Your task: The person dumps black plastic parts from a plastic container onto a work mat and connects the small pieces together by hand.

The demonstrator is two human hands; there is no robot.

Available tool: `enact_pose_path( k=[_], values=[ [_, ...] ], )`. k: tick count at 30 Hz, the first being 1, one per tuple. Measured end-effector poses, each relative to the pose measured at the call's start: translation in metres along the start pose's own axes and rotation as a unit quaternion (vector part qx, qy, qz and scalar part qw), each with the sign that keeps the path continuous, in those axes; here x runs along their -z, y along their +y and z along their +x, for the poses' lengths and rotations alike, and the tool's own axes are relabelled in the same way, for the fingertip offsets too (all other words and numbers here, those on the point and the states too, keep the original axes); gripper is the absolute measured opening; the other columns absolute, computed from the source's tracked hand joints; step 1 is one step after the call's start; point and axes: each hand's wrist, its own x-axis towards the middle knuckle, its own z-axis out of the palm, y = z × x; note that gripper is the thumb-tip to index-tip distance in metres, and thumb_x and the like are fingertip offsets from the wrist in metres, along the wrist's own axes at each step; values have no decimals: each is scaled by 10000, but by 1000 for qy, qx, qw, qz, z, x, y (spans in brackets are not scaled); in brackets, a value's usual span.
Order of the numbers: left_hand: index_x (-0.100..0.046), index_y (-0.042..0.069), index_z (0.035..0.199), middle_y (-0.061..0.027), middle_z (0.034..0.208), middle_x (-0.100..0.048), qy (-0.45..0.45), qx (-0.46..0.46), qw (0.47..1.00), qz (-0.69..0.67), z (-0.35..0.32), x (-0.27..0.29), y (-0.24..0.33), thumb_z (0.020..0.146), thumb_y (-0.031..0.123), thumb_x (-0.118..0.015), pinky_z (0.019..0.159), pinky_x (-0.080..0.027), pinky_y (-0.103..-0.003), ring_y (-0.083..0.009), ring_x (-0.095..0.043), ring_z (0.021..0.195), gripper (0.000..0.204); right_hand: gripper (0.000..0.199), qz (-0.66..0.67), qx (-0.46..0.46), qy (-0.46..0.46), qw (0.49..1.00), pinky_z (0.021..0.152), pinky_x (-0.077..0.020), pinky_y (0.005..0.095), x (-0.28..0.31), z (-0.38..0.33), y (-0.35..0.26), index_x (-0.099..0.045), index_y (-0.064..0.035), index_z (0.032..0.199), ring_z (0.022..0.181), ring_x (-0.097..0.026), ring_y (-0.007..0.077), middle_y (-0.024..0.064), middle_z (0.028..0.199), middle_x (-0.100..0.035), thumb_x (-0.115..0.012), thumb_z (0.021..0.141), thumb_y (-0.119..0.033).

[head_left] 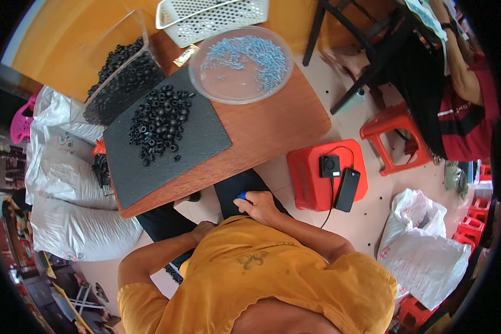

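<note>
- Two hands sit low in our lap, well back from the wooden table (273, 125), and neither touches anything on it.
- Farthest left, white sacks (67, 183) lean against the table's side, with a clear plastic bin (122, 78) of black rings above them at the table's far corner.
- Our left hand (201, 229) rests by the thigh with fingers curled inward; we cannot tell how tightly it is closed or whether it holds anything.
- On the dark mat (206, 133) lies a loose heap of small black rings (160, 121). We judge them light, hard and prone to roll or scatter, so pinching one at a time by its outer edge would suit better than scooping.
- Our right hand (259, 205) lies on the dark trouser leg, fingers bent over a small blue object (241, 195) that shows only at its tip; the grip looks partly closed around it. We judge that object small and light, though its shape is mostly hidden under the fingers.
- Beyond the mat, a clear round dish (197, 69) holds many little pale blue pieces (256, 53), which look thin, light and fiddly to pick up; a white perforated basket (206, 16) stands behind it.
- Right of the table, a red stool (306, 178) carries a black phone (347, 189) and a small black charger (329, 166).
- Far right, another person (462, 106) sits near a second red stool (392, 131).
</note>
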Motion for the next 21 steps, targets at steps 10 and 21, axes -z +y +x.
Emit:
enact_pose_path(
  k=[10, 21],
  values=[
    [-629, 47, 894, -158, 852, -647, -7, 4, 992, 122, 11, -25, -36, 781, 262, -580, 690, -497, -436, -339, -616, 797, 248, 389, 0, 1, 17, 1000, 494, -458, 361, 2, -2, -1, -535, -23, 570, 505, -600, 246, 105, 596, -633, -646, 837, -283],
    [-537, 124, 1250, -142, 1173, -550, -253, 174, 945, 113, 13, 66, 41, 838, 322, -543, 928, -374, -486, -326, -481, 1115, 457, 312, 1, 8, 0, 1000, 472, -425, 294, 0, -1, 3, -618, -16, 636, 503, -565, 130, 73, 597, -631, -652, 843, -246]
  ],
)
